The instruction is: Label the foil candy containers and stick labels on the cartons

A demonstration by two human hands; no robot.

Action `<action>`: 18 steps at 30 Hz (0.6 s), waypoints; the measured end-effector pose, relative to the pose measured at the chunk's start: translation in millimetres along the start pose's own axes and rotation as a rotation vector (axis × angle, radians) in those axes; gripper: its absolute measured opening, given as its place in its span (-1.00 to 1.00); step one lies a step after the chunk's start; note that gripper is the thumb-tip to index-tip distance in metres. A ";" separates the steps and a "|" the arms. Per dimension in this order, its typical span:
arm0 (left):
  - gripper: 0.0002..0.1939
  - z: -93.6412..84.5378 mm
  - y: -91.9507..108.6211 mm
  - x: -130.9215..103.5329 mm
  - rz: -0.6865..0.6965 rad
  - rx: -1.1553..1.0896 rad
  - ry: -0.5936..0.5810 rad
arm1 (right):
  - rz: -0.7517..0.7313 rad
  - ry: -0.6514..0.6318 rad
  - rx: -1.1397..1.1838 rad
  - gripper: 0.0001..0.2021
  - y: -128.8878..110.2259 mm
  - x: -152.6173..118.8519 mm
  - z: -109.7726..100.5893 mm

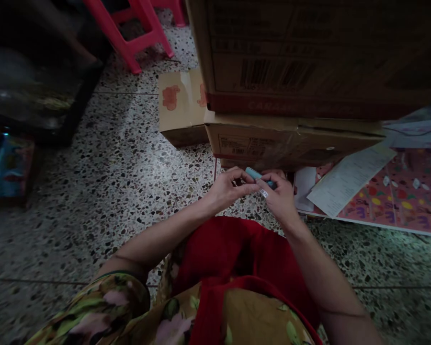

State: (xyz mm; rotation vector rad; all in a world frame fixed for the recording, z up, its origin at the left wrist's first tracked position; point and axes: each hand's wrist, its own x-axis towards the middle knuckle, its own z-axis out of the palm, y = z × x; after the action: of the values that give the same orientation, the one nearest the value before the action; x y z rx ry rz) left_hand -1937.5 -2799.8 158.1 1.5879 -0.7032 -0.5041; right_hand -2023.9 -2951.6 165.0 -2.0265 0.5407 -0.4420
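A small light-blue tube-like object (252,173) with a dark end lies between my two hands, in front of a stack of cardboard boxes. My left hand (233,186) has its fingers closed at the tube's left part. My right hand (278,189) is wrapped round its darker right end, the thumb pointing left. A small white label (263,193) with printed characters shows by my right thumb. The fingertips of both hands nearly meet.
Large cardboard boxes (251,139) rise just ahead, a smaller box (183,108) beside them. Papers (352,179) lie on a pink printed sheet (391,191) at right. A pink stool (140,43) stands at the back; a black-rimmed container (77,103) is at left.
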 end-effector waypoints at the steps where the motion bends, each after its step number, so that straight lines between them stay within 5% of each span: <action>1: -0.77 2.6 -0.8 2.2 -0.004 -0.018 -0.015 | -0.009 -0.003 -0.006 -0.81 2.3 0.4 0.9; 5: -0.81 3.2 -4.1 0.8 0.110 0.045 0.030 | -0.040 0.000 -0.091 -0.84 15.0 4.4 0.1; 11: -0.87 -31.9 4.4 3.5 0.325 0.255 0.414 | -0.388 -0.043 -0.415 -0.95 11.5 8.5 -13.6; 18: -0.85 -44.2 20.0 22.5 0.384 0.433 0.519 | -0.649 -0.110 -0.570 -0.92 -11.7 13.9 -7.8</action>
State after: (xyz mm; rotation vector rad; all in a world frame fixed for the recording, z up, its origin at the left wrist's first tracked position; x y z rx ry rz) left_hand -1894.3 -2784.5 185.6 1.8210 -0.7158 0.3607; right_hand -2014.0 -2959.5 180.2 -2.7554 -0.1017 -0.5984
